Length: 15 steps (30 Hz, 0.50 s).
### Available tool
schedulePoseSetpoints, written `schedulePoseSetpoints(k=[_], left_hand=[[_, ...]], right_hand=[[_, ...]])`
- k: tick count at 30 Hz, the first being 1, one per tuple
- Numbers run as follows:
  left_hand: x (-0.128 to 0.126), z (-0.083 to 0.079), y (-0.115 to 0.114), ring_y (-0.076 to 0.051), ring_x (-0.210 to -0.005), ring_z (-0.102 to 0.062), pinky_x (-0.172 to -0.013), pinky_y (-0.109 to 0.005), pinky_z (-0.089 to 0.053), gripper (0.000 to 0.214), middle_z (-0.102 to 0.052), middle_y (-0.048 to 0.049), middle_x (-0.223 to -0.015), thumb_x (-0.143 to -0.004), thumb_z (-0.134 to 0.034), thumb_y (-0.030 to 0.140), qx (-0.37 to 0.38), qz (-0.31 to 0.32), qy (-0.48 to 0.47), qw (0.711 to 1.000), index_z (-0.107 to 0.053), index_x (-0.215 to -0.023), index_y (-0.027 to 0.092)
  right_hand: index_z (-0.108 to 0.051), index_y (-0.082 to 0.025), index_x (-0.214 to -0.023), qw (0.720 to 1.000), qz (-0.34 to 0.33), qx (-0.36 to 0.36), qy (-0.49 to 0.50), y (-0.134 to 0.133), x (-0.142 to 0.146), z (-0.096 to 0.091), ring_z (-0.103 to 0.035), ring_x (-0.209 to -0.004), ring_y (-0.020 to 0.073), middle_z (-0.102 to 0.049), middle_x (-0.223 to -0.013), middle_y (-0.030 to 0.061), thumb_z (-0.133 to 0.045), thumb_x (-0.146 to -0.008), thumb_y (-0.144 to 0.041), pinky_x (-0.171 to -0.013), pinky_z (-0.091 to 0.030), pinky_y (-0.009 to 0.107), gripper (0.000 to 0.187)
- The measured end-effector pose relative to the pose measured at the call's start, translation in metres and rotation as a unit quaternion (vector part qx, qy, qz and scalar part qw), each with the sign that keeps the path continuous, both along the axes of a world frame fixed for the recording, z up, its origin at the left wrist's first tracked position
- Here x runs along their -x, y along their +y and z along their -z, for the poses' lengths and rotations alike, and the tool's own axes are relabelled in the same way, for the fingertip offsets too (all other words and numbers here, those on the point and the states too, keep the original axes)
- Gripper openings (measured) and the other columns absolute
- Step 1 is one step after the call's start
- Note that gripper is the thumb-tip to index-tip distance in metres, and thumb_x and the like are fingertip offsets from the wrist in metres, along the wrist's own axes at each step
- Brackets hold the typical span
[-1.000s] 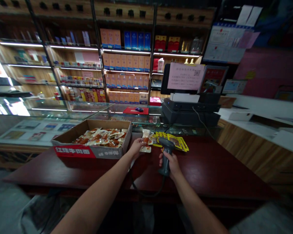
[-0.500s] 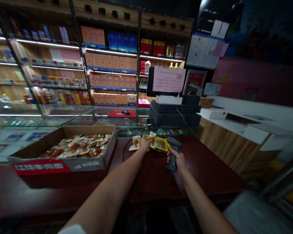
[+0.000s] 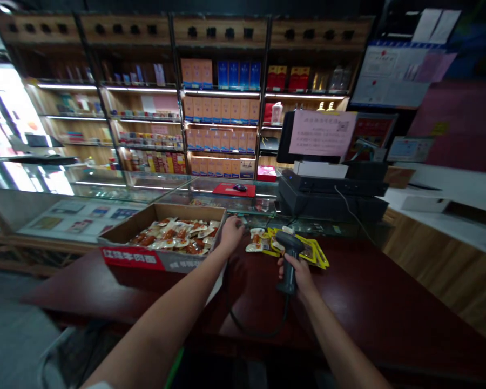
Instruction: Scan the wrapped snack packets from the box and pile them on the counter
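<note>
My right hand (image 3: 298, 273) is wrapped round the grip of a dark barcode scanner (image 3: 290, 254), its head tilted up over the packets and its cable trailing onto the table. Just outside the right wall of a cardboard box (image 3: 132, 262), my left hand (image 3: 231, 233) has its fingers curled; whatever they may hold is hidden. Many clear-wrapped brown snack packets (image 3: 178, 235) fill the box. One similar packet (image 3: 254, 241) lies on the table between my hands. Yellow snack bags (image 3: 318, 254) lie behind and right of the scanner, partly covered by it.
A dark red table (image 3: 348, 302) carries all this. Behind it stands a glass counter (image 3: 178, 189) with a mouse (image 3: 240, 187) on a red pad. A monitor with a pink sheet (image 3: 322, 132) sits above a black cash drawer (image 3: 332, 200). Lit shelves of boxes line the back wall.
My left hand has moved from the packets by the yellow bags leftward to the box's right side. The view has swung left. My right hand still holds the scanner, now overlapping the yellow bags.
</note>
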<state>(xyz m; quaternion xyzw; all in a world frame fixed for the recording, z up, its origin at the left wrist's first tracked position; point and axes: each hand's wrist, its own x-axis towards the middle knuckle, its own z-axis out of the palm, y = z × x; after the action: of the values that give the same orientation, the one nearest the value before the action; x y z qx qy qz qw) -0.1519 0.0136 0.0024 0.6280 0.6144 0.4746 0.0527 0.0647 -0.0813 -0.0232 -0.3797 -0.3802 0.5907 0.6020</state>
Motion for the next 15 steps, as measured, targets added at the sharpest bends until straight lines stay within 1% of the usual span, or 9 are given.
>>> schedulePoseSetpoints(k=[4,7,9,10,12,13,15], left_hand=[[0.070,-0.023,-0.005,-0.021,-0.096,-0.060,-0.086,-0.030,-0.044,0.027,-0.065,-0.0117,-0.101,-0.072,-0.062,0.023,0.044,-0.078,0.003,0.996,-0.064,-0.096,0.011],[0.110,-0.040,-0.009,-0.021,-0.096,-0.061,-0.085,-0.029,-0.044,0.029,-0.066,-0.0118,-0.100,-0.077,-0.057,0.030,0.071,-0.138,0.021,0.988,-0.062,-0.099,0.012],[0.130,-0.045,-0.010,-0.023,-0.098,-0.061,-0.084,-0.030,-0.045,0.031,-0.066,-0.0138,-0.102,-0.081,-0.053,0.035,0.119,-0.173,0.046,0.977,-0.062,-0.099,0.011],[0.138,-0.045,-0.009,-0.024,-0.099,-0.061,-0.083,-0.030,-0.045,0.034,-0.066,-0.0154,-0.103,-0.080,-0.053,0.037,0.156,-0.178,0.069,0.969,-0.061,-0.101,0.010],[0.150,-0.040,-0.006,-0.026,-0.102,-0.061,-0.081,-0.030,-0.046,0.041,-0.065,-0.0191,-0.106,-0.076,-0.058,0.036,0.238,-0.159,0.140,0.948,-0.058,-0.107,0.009],[0.153,-0.035,-0.004,-0.027,-0.102,-0.061,-0.081,-0.030,-0.046,0.045,-0.064,-0.0207,-0.108,-0.073,-0.062,0.033,0.269,-0.142,0.178,0.936,-0.057,-0.111,0.009],[0.156,-0.024,0.001,-0.029,-0.103,-0.061,-0.082,-0.031,-0.047,0.047,-0.063,-0.0225,-0.110,-0.069,-0.066,0.024,0.303,-0.106,0.235,0.917,-0.057,-0.113,0.010]], right_hand=[[-0.059,-0.015,-0.071,0.997,-0.071,-0.001,-0.012,0.002,0.049,-0.005,-0.053,-0.034,0.0107,-0.063,-0.052,-0.0006,-0.072,-0.062,-0.035,-0.034,-0.046,0.022,0.025],[-0.059,-0.016,-0.078,0.994,-0.111,-0.006,-0.014,0.000,0.081,-0.010,-0.052,-0.034,0.0106,-0.063,-0.053,-0.0017,-0.071,-0.064,-0.036,-0.033,-0.045,0.022,0.027],[-0.058,-0.016,-0.084,0.992,-0.128,-0.016,-0.008,0.000,0.097,-0.012,-0.052,-0.035,0.0106,-0.063,-0.054,-0.0024,-0.071,-0.063,-0.036,-0.033,-0.046,0.022,0.032],[-0.057,-0.016,-0.086,0.991,-0.136,-0.021,-0.005,-0.001,0.104,-0.011,-0.052,-0.035,0.0105,-0.063,-0.055,-0.0025,-0.071,-0.063,-0.036,-0.033,-0.046,0.022,0.034],[-0.056,-0.015,-0.088,0.988,-0.150,-0.028,-0.004,0.000,0.115,-0.009,-0.052,-0.035,0.0104,-0.063,-0.056,-0.0024,-0.070,-0.063,-0.036,-0.032,-0.045,0.022,0.035],[-0.056,-0.015,-0.088,0.988,-0.154,-0.031,-0.004,0.000,0.119,-0.008,-0.052,-0.034,0.0104,-0.063,-0.056,-0.0023,-0.070,-0.063,-0.036,-0.032,-0.045,0.022,0.035],[-0.056,-0.015,-0.087,0.987,-0.155,-0.033,-0.007,0.000,0.125,-0.004,-0.052,-0.034,0.0106,-0.063,-0.055,-0.0020,-0.070,-0.064,-0.037,-0.031,-0.045,0.022,0.035]])
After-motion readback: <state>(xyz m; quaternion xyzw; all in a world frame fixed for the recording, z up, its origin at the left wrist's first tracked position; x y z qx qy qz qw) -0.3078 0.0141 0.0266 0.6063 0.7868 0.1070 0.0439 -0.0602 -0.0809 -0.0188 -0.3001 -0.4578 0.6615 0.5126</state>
